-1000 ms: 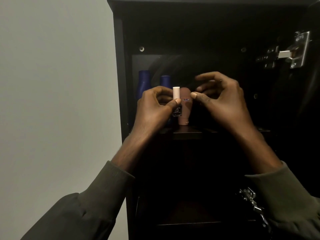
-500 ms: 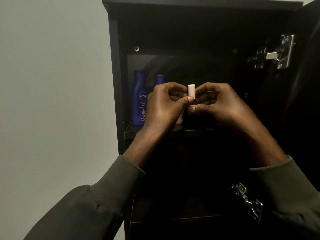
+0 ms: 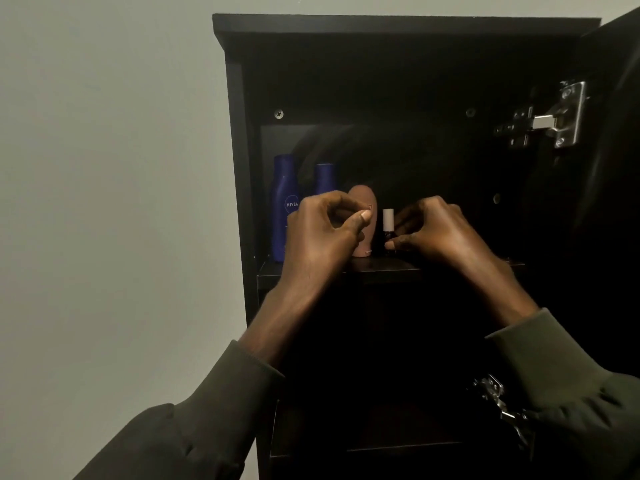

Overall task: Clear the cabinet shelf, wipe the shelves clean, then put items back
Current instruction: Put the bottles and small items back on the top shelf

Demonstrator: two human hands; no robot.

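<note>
The dark cabinet (image 3: 408,26) stands against a pale wall (image 3: 104,202) with its door swung open to the right. The upper hinge (image 3: 554,116) and the lower hinge (image 3: 498,400) are both visible on the right side.

Contents of the shelf (image 3: 381,268), left to right:
- A tall blue Nivea bottle (image 3: 284,206), upright, at the left wall of the cabinet.
- A second blue bottle (image 3: 325,178), shorter in view, just beside the first and set further back; its lower part is hidden behind the left hand.
- A pink rounded bottle (image 3: 364,223), upright near the front edge of the shelf.
- A small dark bottle with a white cap (image 3: 388,230), upright, just beside the pink bottle on its right.

The right hand (image 3: 436,233) pinches the lower, dark body of the small bottle between thumb and fingers. The bottle's base appears to be on the shelf, but the darkness does not allow confirmation.

The left hand (image 3: 325,233) is held in front of the pink bottle. Its fingers are curled, with thumb tip against forefinger; it holds nothing and does not touch the small bottle.

Both forearms wear dark olive sleeves (image 3: 214,420).
</note>
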